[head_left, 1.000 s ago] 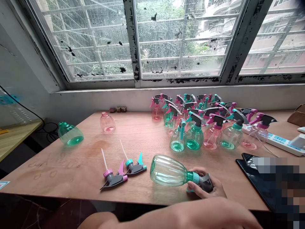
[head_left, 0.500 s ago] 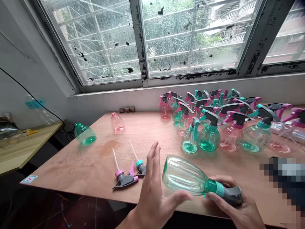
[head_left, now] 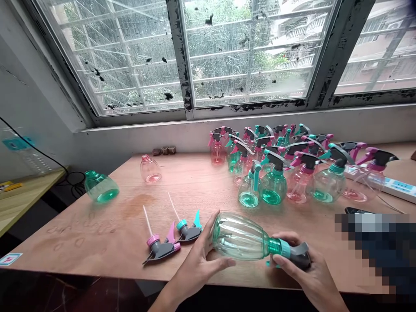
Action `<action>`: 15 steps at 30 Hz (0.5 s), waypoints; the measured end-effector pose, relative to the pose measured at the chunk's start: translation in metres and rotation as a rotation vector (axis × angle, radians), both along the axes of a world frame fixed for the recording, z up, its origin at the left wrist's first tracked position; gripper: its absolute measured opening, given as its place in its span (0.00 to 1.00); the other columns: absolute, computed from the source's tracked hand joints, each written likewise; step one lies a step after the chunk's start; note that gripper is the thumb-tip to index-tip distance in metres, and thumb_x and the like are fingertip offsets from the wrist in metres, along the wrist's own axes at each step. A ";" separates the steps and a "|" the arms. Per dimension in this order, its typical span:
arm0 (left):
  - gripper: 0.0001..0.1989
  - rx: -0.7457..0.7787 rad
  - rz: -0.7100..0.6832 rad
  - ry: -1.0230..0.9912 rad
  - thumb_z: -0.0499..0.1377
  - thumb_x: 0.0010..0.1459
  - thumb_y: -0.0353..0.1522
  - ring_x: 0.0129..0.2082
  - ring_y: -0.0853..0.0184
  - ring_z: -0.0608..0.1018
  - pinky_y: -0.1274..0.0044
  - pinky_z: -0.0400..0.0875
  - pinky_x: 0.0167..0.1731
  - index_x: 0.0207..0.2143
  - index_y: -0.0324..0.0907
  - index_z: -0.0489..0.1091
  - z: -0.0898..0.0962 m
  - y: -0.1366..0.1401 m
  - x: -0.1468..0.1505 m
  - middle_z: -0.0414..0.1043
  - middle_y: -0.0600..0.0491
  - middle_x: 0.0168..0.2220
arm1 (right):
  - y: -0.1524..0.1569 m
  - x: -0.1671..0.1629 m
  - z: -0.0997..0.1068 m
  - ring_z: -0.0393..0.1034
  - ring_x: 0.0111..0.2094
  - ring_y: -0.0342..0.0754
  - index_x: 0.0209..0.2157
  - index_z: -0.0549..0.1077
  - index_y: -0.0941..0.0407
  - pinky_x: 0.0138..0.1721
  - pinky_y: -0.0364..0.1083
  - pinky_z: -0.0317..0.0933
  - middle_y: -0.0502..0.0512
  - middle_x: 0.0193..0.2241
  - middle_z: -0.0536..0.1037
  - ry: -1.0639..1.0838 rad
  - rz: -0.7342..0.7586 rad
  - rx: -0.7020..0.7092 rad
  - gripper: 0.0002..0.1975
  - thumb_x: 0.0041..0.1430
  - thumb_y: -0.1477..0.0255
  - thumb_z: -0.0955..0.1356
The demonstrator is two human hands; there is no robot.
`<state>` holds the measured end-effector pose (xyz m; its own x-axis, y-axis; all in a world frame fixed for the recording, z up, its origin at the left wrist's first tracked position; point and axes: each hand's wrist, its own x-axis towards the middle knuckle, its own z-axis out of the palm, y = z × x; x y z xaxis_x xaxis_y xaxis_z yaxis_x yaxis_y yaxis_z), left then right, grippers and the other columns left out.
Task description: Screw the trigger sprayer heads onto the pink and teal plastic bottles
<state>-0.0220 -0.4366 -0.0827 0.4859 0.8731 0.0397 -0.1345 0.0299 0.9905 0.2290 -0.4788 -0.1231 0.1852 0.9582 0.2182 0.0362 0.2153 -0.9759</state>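
Landmark = the held green bottle (head_left: 242, 236), lying sideways, base to the left, neck to the right, over the near part of the wooden table (head_left: 107, 234). Right hand (head_left: 312, 266) clamped on its neck end, around the teal collar and grey sprayer head (head_left: 297, 255). Left hand (head_left: 198, 260) at the base end, thumb spread from the fingers, palm facing the glassy wall; can't tell if it touches. Hands apart, bottle between them.

Left of the held bottle: 2 loose sprayer heads on the table, tubes up. Pink-collared head (head_left: 159, 249) is nearer, teal-collared head (head_left: 188, 233) just beyond it. Right of the held bottle: a dark object, mostly pixelated, can't identify.

Farther out, well left of it: 1 green bottle (head_left: 101, 186), no head. Beyond and right: cluster of pink and green spray bottles (head_left: 274, 188), heads fitted, standing close together. White power strip (head_left: 401, 186) right of that again. Beyond and left: 1 headless pink bottle (head_left: 151, 169), then 3 small brown blocks (head_left: 164, 151). Farthest beyond: barred window (head_left: 227, 56).
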 end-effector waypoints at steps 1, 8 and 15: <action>0.49 -0.006 -0.009 -0.004 0.71 0.53 0.30 0.68 0.54 0.59 0.62 0.54 0.67 0.68 0.59 0.46 -0.002 0.001 -0.001 0.54 0.53 0.69 | 0.000 0.000 0.000 0.78 0.26 0.52 0.40 0.77 0.52 0.27 0.44 0.71 0.49 0.24 0.81 0.009 0.008 -0.002 0.12 0.54 0.65 0.75; 0.50 -0.035 0.034 0.012 0.70 0.52 0.41 0.69 0.53 0.56 0.63 0.52 0.68 0.70 0.52 0.45 0.004 0.000 0.001 0.53 0.48 0.70 | 0.001 0.001 0.005 0.77 0.31 0.51 0.38 0.78 0.52 0.33 0.45 0.71 0.50 0.32 0.80 -0.122 0.044 -0.031 0.10 0.54 0.66 0.75; 0.40 0.053 0.014 0.123 0.68 0.56 0.35 0.68 0.51 0.57 0.61 0.51 0.68 0.67 0.53 0.54 0.009 0.001 0.002 0.56 0.52 0.69 | 0.002 -0.004 0.007 0.78 0.24 0.51 0.38 0.78 0.53 0.24 0.45 0.72 0.49 0.25 0.79 0.072 0.030 -0.070 0.13 0.52 0.63 0.76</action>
